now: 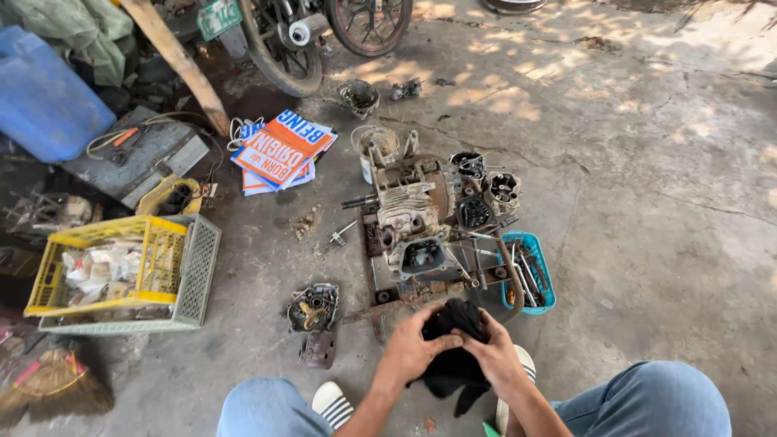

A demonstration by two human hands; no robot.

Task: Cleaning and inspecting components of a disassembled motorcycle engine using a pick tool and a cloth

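A black cloth point(453, 360) is bunched between a person's two bare hands above a concrete floor point(647, 186), low in the head view and just in front of the knees. The left hand point(413, 350) closes over the cloth from the left with its fingers curled into the fabric, while the right hand point(494, 356) grips it from the right, thumb pressed on top; a loose tail of the cloth hangs down below both wrists. White slip-on sandals point(332, 403) show beneath the forearms, flanked by blue-jeaned knees point(655, 400). Just beyond the hands, a stripped, grimy engine block point(417, 222) sits on a rusted metal frame point(388, 303), with detached engine parts point(486, 194) clustered at its right. A small blue basket point(542, 279) of tools rests against the frame's right side. To the left of the hands lie an engine cover point(313, 307) and a smaller dark casing point(317, 350). Farther left stands a yellow crate point(105, 271) set inside a grey-green crate point(194, 275). Orange-and-blue printed sheets point(279, 150) lie near a motorcycle's rear wheel point(279, 57) at the top, with a blue drum point(44, 97) at far left.
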